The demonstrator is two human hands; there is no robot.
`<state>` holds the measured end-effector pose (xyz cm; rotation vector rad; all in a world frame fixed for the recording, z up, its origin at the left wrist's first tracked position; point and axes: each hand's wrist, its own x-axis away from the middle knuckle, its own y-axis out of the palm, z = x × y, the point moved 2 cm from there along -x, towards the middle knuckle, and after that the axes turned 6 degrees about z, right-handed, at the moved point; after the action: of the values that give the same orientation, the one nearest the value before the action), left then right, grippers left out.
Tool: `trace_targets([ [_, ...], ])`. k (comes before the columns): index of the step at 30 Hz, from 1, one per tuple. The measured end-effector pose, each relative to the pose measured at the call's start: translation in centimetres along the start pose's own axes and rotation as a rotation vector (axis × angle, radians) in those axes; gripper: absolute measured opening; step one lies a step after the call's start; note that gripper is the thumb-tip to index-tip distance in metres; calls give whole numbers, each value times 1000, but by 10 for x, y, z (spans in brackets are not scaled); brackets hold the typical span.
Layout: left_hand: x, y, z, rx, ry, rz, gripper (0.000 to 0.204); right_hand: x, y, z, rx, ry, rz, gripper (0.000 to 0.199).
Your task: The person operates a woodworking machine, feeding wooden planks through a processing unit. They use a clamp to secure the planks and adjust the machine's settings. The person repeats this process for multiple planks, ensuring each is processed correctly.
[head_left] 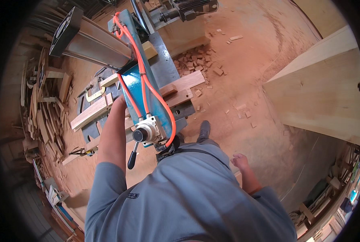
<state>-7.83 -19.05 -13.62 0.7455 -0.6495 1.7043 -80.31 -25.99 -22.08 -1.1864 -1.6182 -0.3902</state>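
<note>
My left arm reaches forward along the left side of a blue machine arm with orange air hoses (142, 76). Only the back part of my left hand (121, 101) shows; its fingers are hidden behind the machine, near a pale wooden board (93, 113). A silver hand valve (149, 131) with a black-knobbed lever (132, 159) sits at the near end of the machine arm, right of my left forearm. My right hand (239, 161) hangs at my right side, apart from the machine, its fingers curled in with nothing visible in them.
A thick air cylinder (95, 38) rises from the machine. Reddish boards (184, 82) lie across its metal table, with a clamp (94, 94) at the left. Small offcuts (196, 60) litter the dusty floor. Scrap wood (46, 109) is piled left; a large pale wooden block (317, 88) stands right.
</note>
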Motion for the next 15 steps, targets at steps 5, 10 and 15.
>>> trace_targets([
  [5, 2, -3, 3, -1, -1, 14, 44, -2, 7, -9, 41, 13, -11, 39],
  [10, 8, -5, 4, -14, 4, 38, 45, -6, 8, -9, -25, 69, -45, 42],
  [15, 13, -6, 4, -54, 15, 57, 45, -5, 9, -10, 46, 57, -43, 41],
])
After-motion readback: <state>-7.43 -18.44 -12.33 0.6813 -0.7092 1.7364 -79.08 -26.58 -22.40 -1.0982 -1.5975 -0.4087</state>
